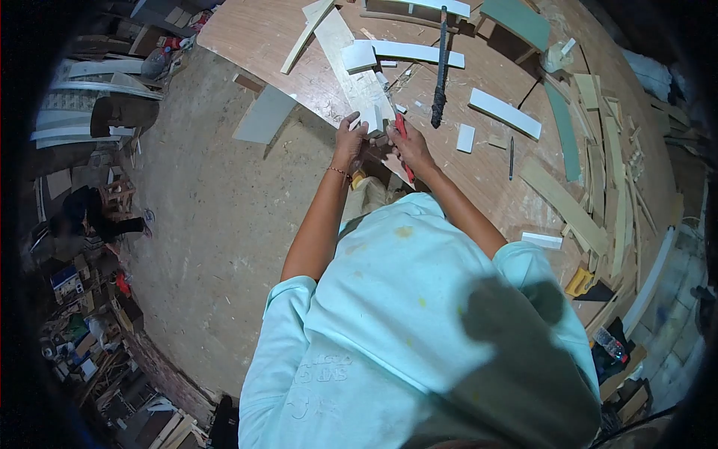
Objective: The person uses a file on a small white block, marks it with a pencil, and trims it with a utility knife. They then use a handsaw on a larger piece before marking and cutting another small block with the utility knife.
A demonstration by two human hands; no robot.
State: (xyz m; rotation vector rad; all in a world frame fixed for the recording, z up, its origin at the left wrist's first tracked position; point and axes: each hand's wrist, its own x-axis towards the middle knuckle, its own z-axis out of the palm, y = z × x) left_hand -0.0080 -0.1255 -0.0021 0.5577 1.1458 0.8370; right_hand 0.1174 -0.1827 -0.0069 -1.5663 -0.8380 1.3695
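A long pale wooden board (351, 60) lies across the edge of a big wooden workbench (479, 172). My left hand (350, 138) grips the near end of this board, a thin bracelet on its wrist. My right hand (407, 146) is closed around a red-handled tool (404, 142), whose tip rests on the board close to my left hand. The tool's working end is too small to make out. Both hands sit side by side at the bench edge.
A dark long tool (440, 67) lies on the bench behind my hands, with white offcuts (505, 112), a pencil (511, 157) and a green panel (517, 21). Wooden strips (598, 172) pile at the right. A grey board (263, 114) leans on the dusty floor (217, 224).
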